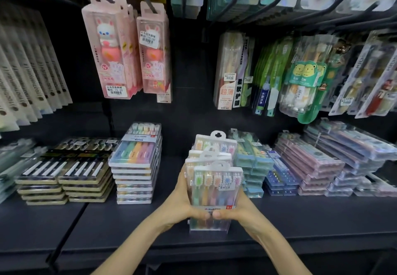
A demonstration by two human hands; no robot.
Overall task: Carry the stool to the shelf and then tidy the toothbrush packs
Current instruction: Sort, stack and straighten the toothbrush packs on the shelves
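A stack of clear toothbrush packs (214,180) with pastel brushes stands on the dark shelf (129,227), its upper packs slid back out of line. My left hand (182,201) presses the stack's left side, thumb on the front edge. From the other side, my right hand (238,208) grips it, thumb beside the left thumb. A neat pile of the same kind of packs (137,163) lies to the left. No stool is in view.
Black-and-gold packs (64,178) lie at the far left, blue, pink and lilac packs (305,167) on the right. Pink rabbit packs (111,49) and green ones (305,77) hang from hooks above. Bare shelf lies in front of the stacks.
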